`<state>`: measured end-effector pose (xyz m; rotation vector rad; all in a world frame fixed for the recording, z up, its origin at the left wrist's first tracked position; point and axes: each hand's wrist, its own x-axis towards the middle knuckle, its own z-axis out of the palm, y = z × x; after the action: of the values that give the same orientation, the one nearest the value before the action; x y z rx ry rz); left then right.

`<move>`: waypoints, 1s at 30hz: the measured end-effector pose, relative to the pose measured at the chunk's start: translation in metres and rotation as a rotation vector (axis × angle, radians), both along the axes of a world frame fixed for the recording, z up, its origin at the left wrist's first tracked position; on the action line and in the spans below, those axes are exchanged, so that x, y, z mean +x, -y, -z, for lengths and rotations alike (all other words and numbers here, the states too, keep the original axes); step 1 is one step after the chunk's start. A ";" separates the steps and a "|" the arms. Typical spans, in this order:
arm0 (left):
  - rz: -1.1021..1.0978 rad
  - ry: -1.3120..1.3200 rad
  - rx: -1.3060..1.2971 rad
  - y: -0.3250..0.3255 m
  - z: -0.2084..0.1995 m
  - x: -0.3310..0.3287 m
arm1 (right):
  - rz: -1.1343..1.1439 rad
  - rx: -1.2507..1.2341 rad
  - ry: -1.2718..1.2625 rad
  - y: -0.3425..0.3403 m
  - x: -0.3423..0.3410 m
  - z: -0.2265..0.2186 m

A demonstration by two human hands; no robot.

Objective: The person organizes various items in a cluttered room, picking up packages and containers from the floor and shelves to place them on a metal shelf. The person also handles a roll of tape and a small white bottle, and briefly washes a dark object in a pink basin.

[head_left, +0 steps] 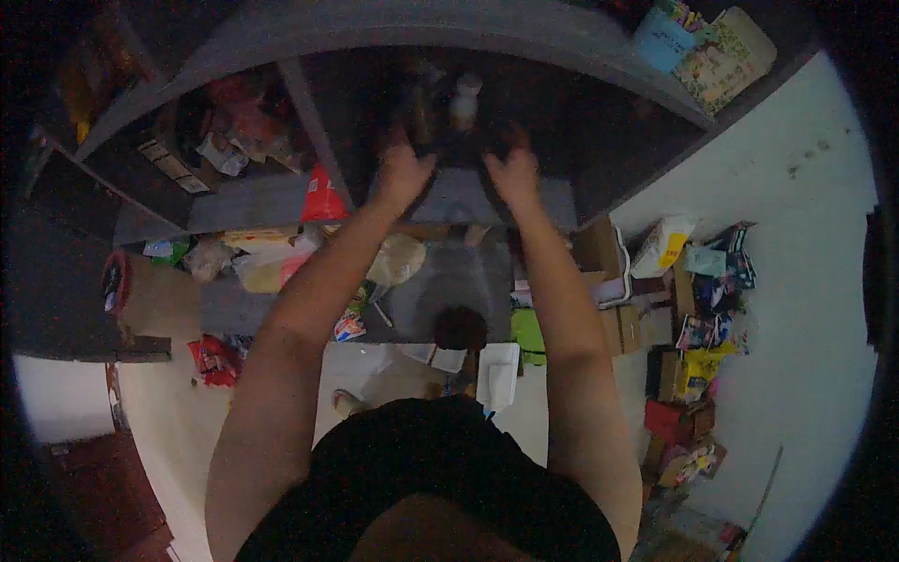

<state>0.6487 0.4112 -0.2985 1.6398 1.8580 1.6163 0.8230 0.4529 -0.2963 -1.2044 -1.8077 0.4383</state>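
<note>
Both arms reach up and forward into a dark shelf compartment [604, 155]. My left hand [405, 176] is at its left side, thumb toward the middle. Opposite it, my right hand [515, 174] mirrors that pose. Between them is a dark shape [460, 148] too dim to name; whether the hands touch it cannot be made out. Just beyond stands a small pale bottle-like container [464, 101], with a dim yellowish upright item [423, 110] to its left. Shadow and blur hide the fingers of both hands.
A red packet [323, 195] lies left of my left forearm. Below the compartment, a lower shelf holds bags and a round dark object [460, 328]. A blue box [664, 39] sits top right. Cartons and packets line the right wall, including a yellow bag [700, 373].
</note>
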 end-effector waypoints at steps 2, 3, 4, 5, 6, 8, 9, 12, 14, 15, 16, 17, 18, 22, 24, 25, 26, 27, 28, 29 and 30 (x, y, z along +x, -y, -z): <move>-0.039 -0.039 0.064 -0.035 -0.005 -0.002 | 0.002 0.018 0.034 -0.035 -0.003 0.009; -0.041 -0.070 0.075 -0.050 -0.005 -0.004 | -0.001 0.016 0.102 -0.056 -0.006 0.010; -0.019 -0.134 0.036 -0.065 0.000 -0.007 | -0.007 0.010 0.167 -0.077 -0.011 0.012; -0.007 -0.202 -0.004 -0.077 0.005 -0.016 | -0.023 0.007 0.227 -0.088 -0.021 0.010; -0.068 -0.320 -0.009 -0.091 0.015 -0.024 | -0.067 0.025 0.170 -0.095 -0.030 0.010; -0.146 -0.498 0.036 -0.110 0.037 -0.044 | -0.151 0.061 0.054 -0.101 -0.051 0.007; -0.152 -0.552 0.090 -0.117 0.042 -0.047 | -0.103 0.113 -0.008 -0.104 -0.054 0.007; -0.050 -0.453 0.290 -0.118 0.039 -0.044 | -0.100 0.116 -0.298 -0.111 -0.041 0.015; -0.061 -0.347 0.156 -0.103 0.033 -0.050 | -0.306 -0.097 -0.655 -0.102 -0.013 0.008; -0.092 -0.321 0.048 -0.094 0.031 -0.053 | -0.489 -0.320 -0.927 -0.084 0.000 -0.002; -0.159 -0.335 -0.135 -0.085 0.031 -0.055 | -0.668 -0.548 -1.192 -0.059 0.016 -0.015; -0.213 -0.345 -0.314 -0.077 0.028 -0.051 | -0.833 -0.770 -1.454 -0.035 0.031 -0.026; -0.081 -0.234 -0.360 -0.072 0.019 -0.033 | -0.833 -0.772 -1.437 -0.018 0.050 -0.033; 0.015 -0.224 -0.530 -0.042 0.036 -0.010 | -0.863 -0.755 -1.309 0.042 0.068 -0.035; -0.029 -0.367 -0.634 -0.047 0.044 0.005 | -0.821 -0.735 -1.190 0.062 0.073 -0.044; -0.032 -0.423 -0.726 -0.050 0.038 0.011 | -0.795 -0.703 -1.165 0.067 0.075 -0.040; -0.028 -0.479 -0.814 -0.052 0.030 0.021 | -0.762 -0.667 -1.137 0.072 0.078 -0.039; -0.014 -0.527 -0.813 -0.055 0.022 0.031 | -0.729 -0.633 -1.107 0.077 0.079 -0.037; -0.016 -0.582 -0.819 -0.052 0.011 0.038 | -0.665 -0.620 -1.101 0.084 0.077 -0.040; 0.000 -0.597 -0.805 -0.050 0.013 0.037 | -0.642 -0.605 -1.085 0.089 0.077 -0.039; 0.013 -0.608 -0.787 -0.054 0.014 0.036 | -0.621 -0.591 -1.068 0.094 0.078 -0.038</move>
<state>0.6846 0.4648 -0.3125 1.8019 2.2879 0.2368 0.9007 0.3593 -0.2587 -0.4833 -1.0448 1.6867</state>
